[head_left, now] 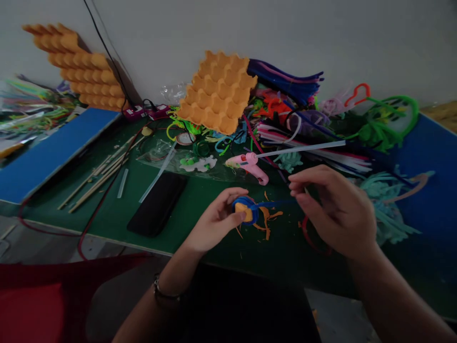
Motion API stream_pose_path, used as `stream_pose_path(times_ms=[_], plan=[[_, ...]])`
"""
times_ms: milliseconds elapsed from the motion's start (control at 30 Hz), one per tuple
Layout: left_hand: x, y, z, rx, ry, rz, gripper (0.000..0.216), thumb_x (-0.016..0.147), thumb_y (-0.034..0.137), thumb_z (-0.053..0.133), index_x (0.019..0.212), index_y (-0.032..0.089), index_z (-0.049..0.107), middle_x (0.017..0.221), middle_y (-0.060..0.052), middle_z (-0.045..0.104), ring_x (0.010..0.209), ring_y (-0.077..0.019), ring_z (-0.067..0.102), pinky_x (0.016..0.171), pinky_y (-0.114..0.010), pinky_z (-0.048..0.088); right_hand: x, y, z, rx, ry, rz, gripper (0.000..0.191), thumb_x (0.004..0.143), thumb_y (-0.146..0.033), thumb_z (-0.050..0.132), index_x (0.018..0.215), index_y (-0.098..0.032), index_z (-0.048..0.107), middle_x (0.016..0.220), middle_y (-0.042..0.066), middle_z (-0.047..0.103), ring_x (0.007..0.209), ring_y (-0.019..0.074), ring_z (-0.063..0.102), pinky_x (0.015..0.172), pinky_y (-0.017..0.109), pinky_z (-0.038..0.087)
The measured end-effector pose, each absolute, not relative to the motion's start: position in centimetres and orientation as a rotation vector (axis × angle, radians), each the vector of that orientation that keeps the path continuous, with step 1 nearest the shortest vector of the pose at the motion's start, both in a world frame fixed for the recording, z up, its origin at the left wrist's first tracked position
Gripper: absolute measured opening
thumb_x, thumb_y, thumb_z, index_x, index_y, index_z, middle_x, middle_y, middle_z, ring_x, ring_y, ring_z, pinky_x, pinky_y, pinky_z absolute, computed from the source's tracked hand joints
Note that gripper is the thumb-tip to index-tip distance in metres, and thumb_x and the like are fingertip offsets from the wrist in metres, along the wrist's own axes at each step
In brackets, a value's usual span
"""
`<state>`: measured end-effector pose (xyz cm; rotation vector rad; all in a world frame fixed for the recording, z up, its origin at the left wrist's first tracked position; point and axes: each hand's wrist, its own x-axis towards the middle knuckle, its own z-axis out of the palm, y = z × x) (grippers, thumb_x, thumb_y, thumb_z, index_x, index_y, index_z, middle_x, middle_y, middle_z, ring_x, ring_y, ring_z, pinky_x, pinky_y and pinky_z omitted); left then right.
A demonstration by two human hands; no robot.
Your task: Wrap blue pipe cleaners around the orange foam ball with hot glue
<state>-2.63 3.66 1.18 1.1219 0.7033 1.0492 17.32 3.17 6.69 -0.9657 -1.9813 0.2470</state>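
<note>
Between the thumb and fingers of my left hand (217, 216) is a small orange egg-carton cup (243, 213) with blue pipe cleaner (255, 216) coiled round its rim. A loose length of the blue strand runs right from the cup toward my right hand (332, 207). The right thumb and fingertips are pinched together at its far end, where the strand blurs. Orange carton scraps (266, 221) lie on the green table under and beside the cup. Just beyond the hands rests a pink glue gun (250, 166) with a long clear glue stick (303, 148) in its back.
An orange egg tray (217, 93) leans on heaps of coloured pipe cleaners (285, 85); another tray (85, 71) stands against the wall. To the left lie a black case (157, 205), wooden sticks (102, 178) and a red cable (103, 197). Teal pipe cleaners (389, 205) sit beside my right hand.
</note>
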Motion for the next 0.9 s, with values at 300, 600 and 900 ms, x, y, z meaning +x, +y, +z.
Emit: stream_pose_path(times_ms=[300,600,900], plan=[[-8.9,4.4,1.2,1.086,0.620,1.097,0.040,0.060,0.043,0.078,0.089,0.017,0.074,0.072,-0.005,0.072,0.062,-0.0128,0.065,0.055,-0.017,0.052,20.9,7.3,5.0,-1.219,-1.635,0.435,0.015,0.080,-0.027,0.052,0.069,-0.021,0.060,0.056,-0.003,0.056,0.049,0.0088,0.051,0.046,0.021,0.042],[-11.1,5.1,3.2,0.462,0.832,1.646,0.032,0.058,0.043,0.077,0.076,0.018,0.067,0.073,-0.002,0.068,0.062,-0.0120,0.062,0.054,-0.016,0.054,20.5,10.0,3.2,-1.495,-1.839,0.586,0.013,0.070,-0.028,0.053,0.073,-0.019,0.061,0.061,0.000,0.061,0.053,0.0125,0.056,0.051,0.025,0.043],[-7.8,6.2,4.0,0.138,0.960,1.714,0.029,0.093,0.027,0.037,0.082,0.016,0.061,0.078,-0.002,0.067,0.071,-0.0082,0.065,0.061,-0.014,0.051,16.9,11.4,0.7,-1.522,-2.113,0.440,0.021,0.066,-0.025,0.064,0.086,-0.019,0.061,0.085,0.006,0.062,0.079,0.0192,0.058,0.071,0.032,0.045]])
